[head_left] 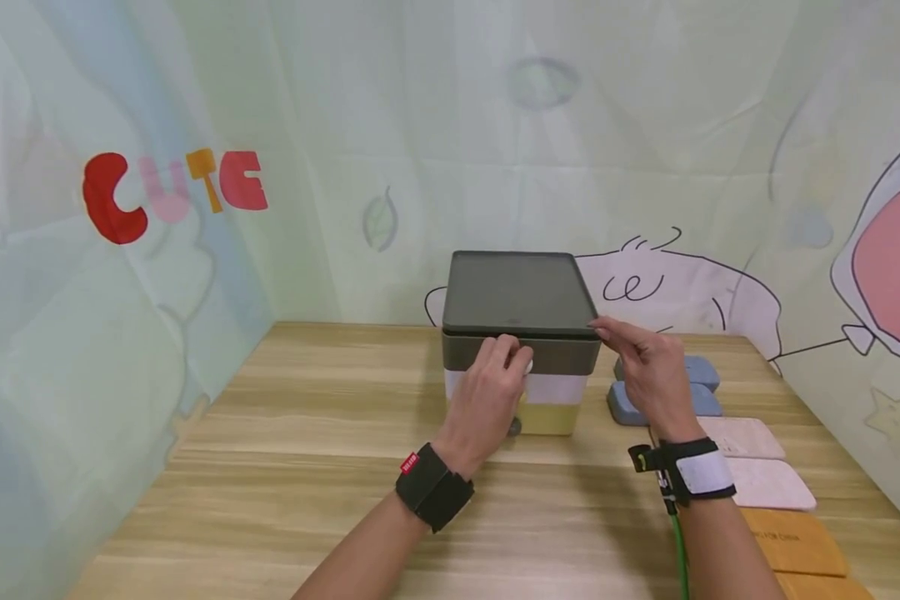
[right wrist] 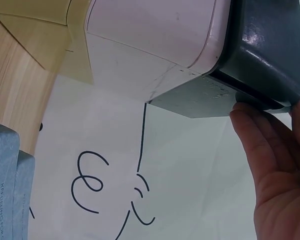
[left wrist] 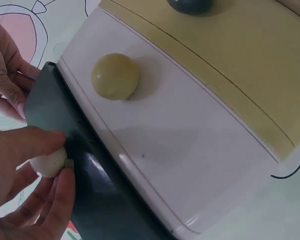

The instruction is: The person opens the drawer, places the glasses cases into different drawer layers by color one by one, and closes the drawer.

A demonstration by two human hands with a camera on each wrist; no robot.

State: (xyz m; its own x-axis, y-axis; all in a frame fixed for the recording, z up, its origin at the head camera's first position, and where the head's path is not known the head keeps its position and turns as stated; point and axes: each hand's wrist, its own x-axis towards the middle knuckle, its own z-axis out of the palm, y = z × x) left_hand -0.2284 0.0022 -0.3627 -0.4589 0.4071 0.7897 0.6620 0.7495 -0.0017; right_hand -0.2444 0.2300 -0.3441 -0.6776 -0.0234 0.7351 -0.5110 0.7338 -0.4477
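Observation:
A small drawer box [head_left: 521,292] stands on the table with a dark grey top, above a dark, a whitish and a yellow drawer. My left hand [head_left: 487,387] is at its front and pinches the white round knob [left wrist: 49,164] of the dark drawer [head_left: 562,357] between thumb and fingers. At the upper right front corner, my right hand [head_left: 656,367] grips the box's edge with its thumb and fingertips. Below the left hand, a yellow knob [left wrist: 115,76] sticks out of the whitish drawer [left wrist: 155,145], and a dark knob [head_left: 514,427] sits on the yellow drawer [head_left: 555,419].
Right of the box lie blue cloth-like packs [head_left: 626,404], pale pink ones [head_left: 768,482] and orange ones [head_left: 795,542] in a row. A green cable [head_left: 679,554] runs from the right wrist strap. A printed curtain [head_left: 390,108] hangs behind the wooden table [head_left: 307,417].

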